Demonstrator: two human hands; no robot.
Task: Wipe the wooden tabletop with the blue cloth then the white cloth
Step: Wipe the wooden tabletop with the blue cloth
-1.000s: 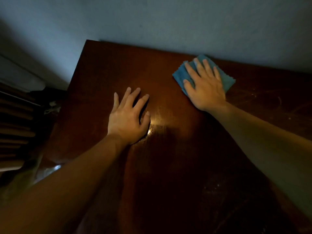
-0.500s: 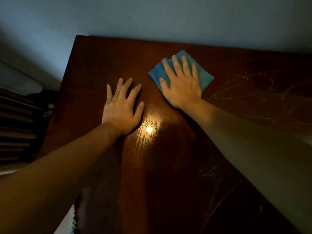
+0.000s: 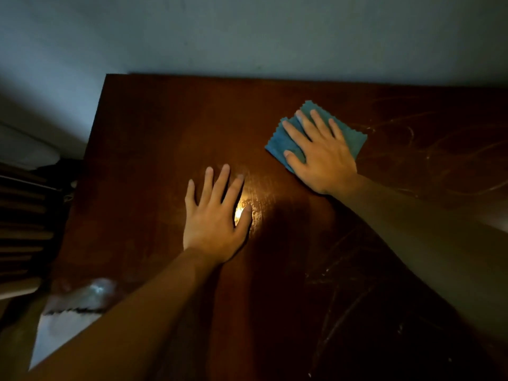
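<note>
The dark wooden tabletop [image 3: 154, 149] fills most of the view and butts against a pale wall. A folded blue cloth [image 3: 277, 144] with a zigzag edge lies on it right of centre. My right hand [image 3: 321, 152] presses flat on the cloth with straight, spread fingers. My left hand [image 3: 214, 218] rests flat on the bare wood at the middle, fingers spread, beside a bright reflection of a lamp. A white cloth [image 3: 63, 323] shows at the table's near left edge, partly hidden under my left forearm.
Pale streaks and scratches mark the wood on the right side [image 3: 428, 149]. Dark slatted furniture [image 3: 22, 229] stands left of the table. The wall [image 3: 275, 37] runs along the table's far edge.
My right hand has slid the blue cloth to the right across the table and a little nearer. My left hand stays flat in place. The view has shifted.
</note>
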